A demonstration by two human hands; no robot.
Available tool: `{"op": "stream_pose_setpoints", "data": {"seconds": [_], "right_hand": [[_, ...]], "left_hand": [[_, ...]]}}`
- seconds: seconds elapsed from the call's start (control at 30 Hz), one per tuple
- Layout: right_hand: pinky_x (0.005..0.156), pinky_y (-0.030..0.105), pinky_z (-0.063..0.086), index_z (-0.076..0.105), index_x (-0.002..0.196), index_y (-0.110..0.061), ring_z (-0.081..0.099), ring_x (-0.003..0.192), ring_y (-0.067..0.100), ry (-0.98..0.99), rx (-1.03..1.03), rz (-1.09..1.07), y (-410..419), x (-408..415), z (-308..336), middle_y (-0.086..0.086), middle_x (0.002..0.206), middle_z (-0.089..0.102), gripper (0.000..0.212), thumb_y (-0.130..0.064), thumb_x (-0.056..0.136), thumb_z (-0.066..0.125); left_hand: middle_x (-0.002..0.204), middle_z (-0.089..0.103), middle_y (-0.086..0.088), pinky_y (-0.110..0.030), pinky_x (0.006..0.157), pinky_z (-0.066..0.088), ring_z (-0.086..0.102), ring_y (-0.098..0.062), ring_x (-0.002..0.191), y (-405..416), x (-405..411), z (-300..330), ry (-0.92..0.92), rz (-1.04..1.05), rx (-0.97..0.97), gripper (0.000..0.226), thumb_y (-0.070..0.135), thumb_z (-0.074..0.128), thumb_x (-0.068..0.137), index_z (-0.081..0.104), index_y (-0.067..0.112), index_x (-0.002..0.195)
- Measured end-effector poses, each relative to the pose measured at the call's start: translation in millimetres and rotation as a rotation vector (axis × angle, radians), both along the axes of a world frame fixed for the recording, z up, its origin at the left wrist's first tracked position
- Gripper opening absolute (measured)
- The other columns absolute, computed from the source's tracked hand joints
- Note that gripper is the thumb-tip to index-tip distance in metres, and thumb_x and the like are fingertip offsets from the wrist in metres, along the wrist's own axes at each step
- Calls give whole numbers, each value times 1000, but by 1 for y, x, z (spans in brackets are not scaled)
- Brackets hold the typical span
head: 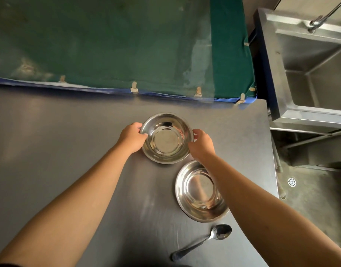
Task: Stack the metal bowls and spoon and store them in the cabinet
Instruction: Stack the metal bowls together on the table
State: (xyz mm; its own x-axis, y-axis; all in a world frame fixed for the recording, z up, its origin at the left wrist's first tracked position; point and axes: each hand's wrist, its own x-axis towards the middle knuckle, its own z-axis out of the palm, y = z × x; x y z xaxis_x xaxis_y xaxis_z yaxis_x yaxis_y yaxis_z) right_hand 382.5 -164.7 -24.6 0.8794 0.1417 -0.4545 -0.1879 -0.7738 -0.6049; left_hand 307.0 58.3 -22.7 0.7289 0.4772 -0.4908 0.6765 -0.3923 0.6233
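Note:
Two shiny metal bowls sit upright on the grey steel table [60, 151]. The far bowl [166, 138] is gripped at its rim on both sides: my left hand [131, 137] holds the left edge, my right hand [201, 144] holds the right edge. The near bowl [198, 191] stands closer to me on the right, partly covered by my right forearm. A metal spoon [206, 239] lies flat in front of the near bowl, its scoop pointing up and to the right. No cabinet is in view.
A green cloth [108, 45] with a blue hem covers the surface behind the table. A steel sink [310, 70] with a tap stands at the upper right. The table's right edge drops to a concrete floor with a drain [291, 182].

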Motion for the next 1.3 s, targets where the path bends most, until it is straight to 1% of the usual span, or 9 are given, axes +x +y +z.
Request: {"op": "stream_pose_setpoints", "data": {"seconds": [0.1,0.17,0.3,0.47,0.63,0.83,0.97,1.13,1.3], "right_hand": [[80,42,57,68,117,-9,66,89,28,-38,59,-13,-2,-1,10,3,97,69,26,-21,94,62],[77,47,59,68,119,-11,68,86,30,-47,86,-9,-5,-1,17,4,104,70,28,-20,94,62],[88,47,58,60,136,-16,69,100,28,-51,112,-5,-17,-3,34,4,124,67,46,-9,91,64],[86,47,59,66,126,-24,70,94,24,-128,178,-59,-49,-20,60,-5,113,69,38,-11,90,65],[83,47,61,65,125,-26,69,92,19,-138,190,-121,-94,-46,72,-8,108,67,35,-15,91,69],[84,40,59,63,125,-26,67,90,15,-128,121,-216,-143,-87,62,-12,104,63,34,-20,92,69],[81,40,58,64,123,-27,69,88,19,-109,105,-289,-162,-116,48,-9,107,66,30,-26,93,65],[84,45,58,64,126,-25,70,91,22,-54,84,-294,-172,-137,34,-5,113,67,34,-20,93,63],[80,36,55,64,129,-25,68,95,23,-44,67,-277,-172,-143,30,-11,108,64,35,-27,93,59]], "left_hand": [[99,73,-4,-38,80,56,68,-30,89,4,-3,6,-24,27,5,35,10,57,84,68,14,117],[101,71,-3,-42,80,58,68,-29,87,6,-7,12,-67,51,-8,35,10,58,85,67,15,118],[98,70,-1,-48,68,62,71,-30,81,1,-17,31,-180,143,-152,29,5,56,87,68,19,108],[101,63,5,-42,65,63,70,-27,83,-29,-34,58,-275,151,-210,27,6,62,90,64,31,99],[101,63,5,-42,66,63,72,-28,80,-69,-54,66,-277,104,-260,26,7,64,91,67,24,110],[102,64,3,-30,60,61,71,-21,81,-115,-74,53,-222,7,-268,30,8,66,87,68,23,112],[98,66,7,-35,62,62,70,-18,77,-137,-87,39,-187,-44,-228,31,8,64,84,67,29,106],[99,66,11,-41,64,62,71,-20,72,-148,-98,23,-145,-96,-191,31,7,64,83,67,32,102],[120,61,-2,-46,85,57,67,-31,95,-154,-102,11,-139,-113,-133,36,9,66,80,67,24,113]]}}
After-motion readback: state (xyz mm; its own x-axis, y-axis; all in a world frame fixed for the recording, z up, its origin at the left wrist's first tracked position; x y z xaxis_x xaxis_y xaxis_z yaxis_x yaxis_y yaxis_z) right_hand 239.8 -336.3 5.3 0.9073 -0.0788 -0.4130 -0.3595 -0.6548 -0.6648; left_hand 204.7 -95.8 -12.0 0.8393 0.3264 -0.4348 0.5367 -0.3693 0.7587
